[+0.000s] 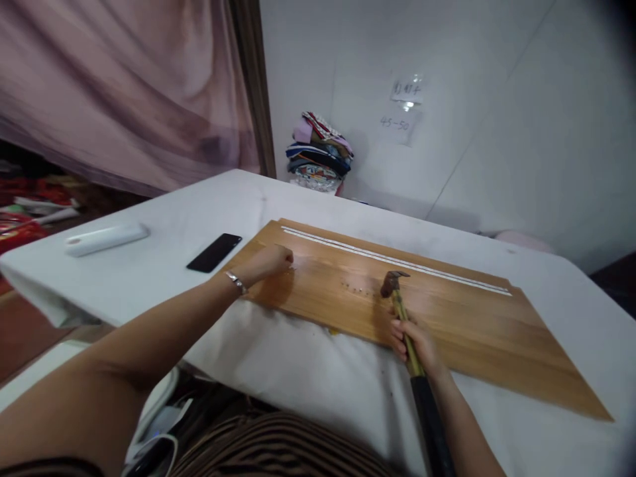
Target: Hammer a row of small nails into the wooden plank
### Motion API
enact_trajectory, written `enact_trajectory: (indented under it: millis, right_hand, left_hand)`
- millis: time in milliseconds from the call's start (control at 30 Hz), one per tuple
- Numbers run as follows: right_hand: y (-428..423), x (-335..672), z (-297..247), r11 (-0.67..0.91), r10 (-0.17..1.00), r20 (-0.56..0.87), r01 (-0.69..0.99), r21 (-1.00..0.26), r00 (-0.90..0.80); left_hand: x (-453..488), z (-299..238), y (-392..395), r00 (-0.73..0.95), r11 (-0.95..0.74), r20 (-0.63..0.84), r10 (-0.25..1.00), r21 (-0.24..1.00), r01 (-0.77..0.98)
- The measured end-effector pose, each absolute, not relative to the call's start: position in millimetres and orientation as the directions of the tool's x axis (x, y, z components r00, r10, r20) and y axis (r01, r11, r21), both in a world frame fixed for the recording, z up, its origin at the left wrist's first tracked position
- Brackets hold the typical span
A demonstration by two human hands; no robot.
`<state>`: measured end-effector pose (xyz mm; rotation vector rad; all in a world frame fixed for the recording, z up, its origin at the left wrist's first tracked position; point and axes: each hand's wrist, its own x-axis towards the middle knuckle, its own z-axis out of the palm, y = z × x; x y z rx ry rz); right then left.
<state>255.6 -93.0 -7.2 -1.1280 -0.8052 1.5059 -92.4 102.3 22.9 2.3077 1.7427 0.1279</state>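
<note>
A long wooden board (447, 318) with a white strip (397, 260) along its far edge lies on a white table (163, 265). My right hand (415, 344) grips a claw hammer (397, 298) by its yellow-and-black handle, the head resting on the board. A short row of small nails (355, 288) stands in the wood just left of the hammer head. My left hand (268, 262), with a bracelet on the wrist, rests at the board's left end, fingers curled and pinched on something too small to name.
A black phone (214, 252) lies left of the board and a white cylinder (106, 238) farther left. A stack of folded cloths (318, 152) sits against the white wall behind the table. A pink curtain (124, 93) hangs at the left.
</note>
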Motion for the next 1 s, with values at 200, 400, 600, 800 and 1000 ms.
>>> enact_trajectory:
  millis: [200, 400, 600, 800, 1000]
  right_hand:
    - [-94.2, 243.3, 15.3, -0.274, 0.959, -0.284, -0.323, -0.906, -0.016]
    - [-94.3, 231.6, 36.8, -0.265, 0.963, -0.263, -0.340, -0.902, -0.053]
    - [-92.0, 234.7, 31.3, -0.282, 0.955, -0.297, -0.335, -0.899, -0.007]
    - [-91.1, 238.7, 22.2, -0.257, 0.961, -0.277, -0.365, -0.895, 0.003]
    - [-91.9, 238.6, 25.3, -0.243, 0.964, -0.265, -0.345, -0.906, 0.017]
  left_hand:
    - [-80.3, 43.0, 80.9, 0.348, -0.336, -0.096, 0.933, 0.123, 0.934]
    - [-63.3, 65.8, 66.2, 0.378, -0.370, -0.112, 0.919, 0.083, 0.925]
    - [-48.6, 64.0, 68.6, 0.398, -0.408, -0.134, 0.908, -0.058, 0.911]
    - [-49.7, 52.1, 77.3, 0.392, -0.402, -0.131, 0.911, -0.055, 0.914]
    - [-57.8, 45.6, 76.4, 0.310, -0.309, -0.087, 0.947, 0.025, 0.951]
